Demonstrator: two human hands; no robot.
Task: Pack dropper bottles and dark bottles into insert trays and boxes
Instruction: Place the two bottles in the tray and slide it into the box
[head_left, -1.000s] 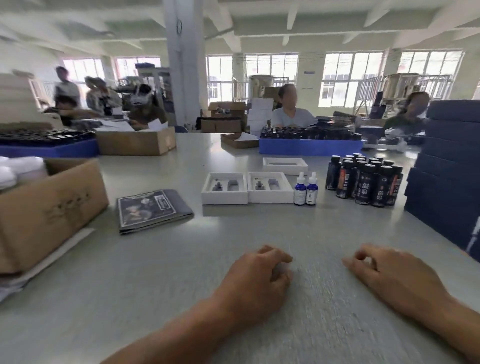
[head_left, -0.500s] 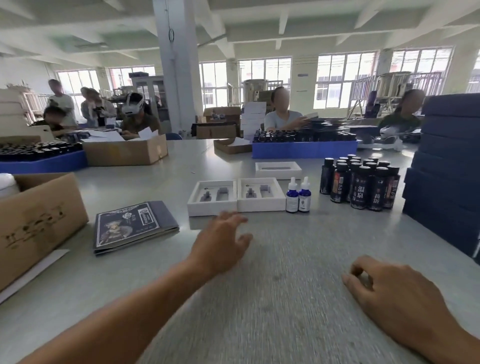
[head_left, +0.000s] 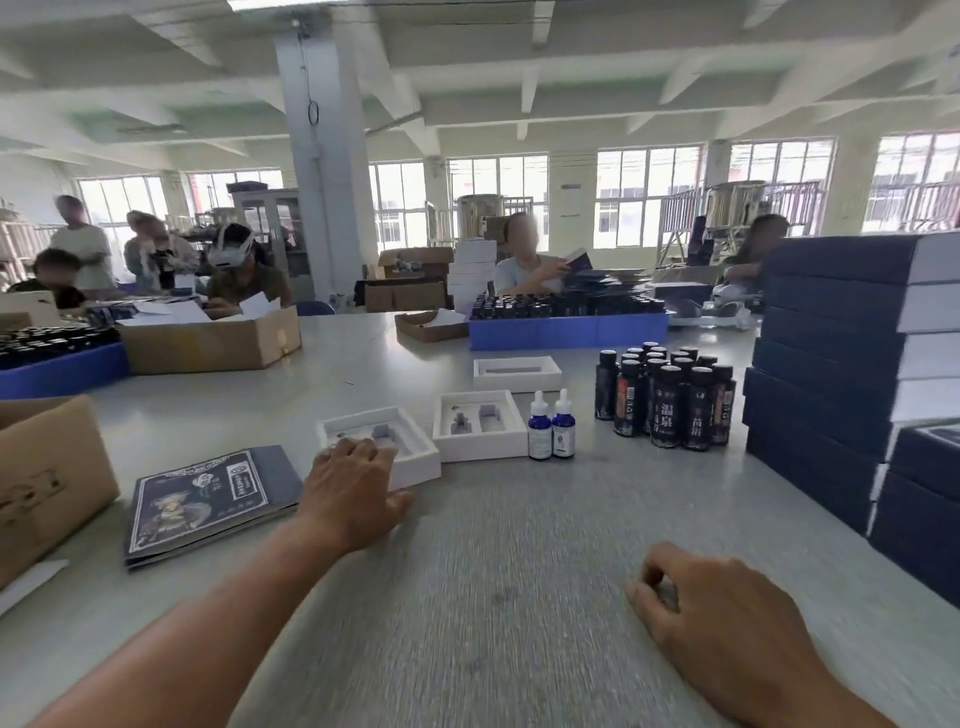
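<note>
My left hand (head_left: 348, 493) reaches forward and grips the near left corner of a white insert tray (head_left: 415, 452): fingers curl over its rim and the thumb lies by its front wall. That tray sits skewed. A second white insert tray (head_left: 480, 449) lies to its right, and a third insert tray (head_left: 517, 382) behind. Two blue dropper bottles (head_left: 551, 431) with white caps stand upright right of the second tray. Several dark bottles (head_left: 667, 400) cluster further right. My right hand (head_left: 727, 623) rests on the table with loosely curled fingers, holding nothing.
A tall stack of dark blue boxes (head_left: 831, 364) fills the right side. A flat printed dark sleeve (head_left: 202, 499) lies left of my left hand, beside a cardboard box (head_left: 47, 478). Blue crates of bottles (head_left: 566, 332) and several people sit across the table.
My left hand has gone from resting near me forward to the left insert tray and taken hold of it; the tray has turned askew. My right hand stays put.
</note>
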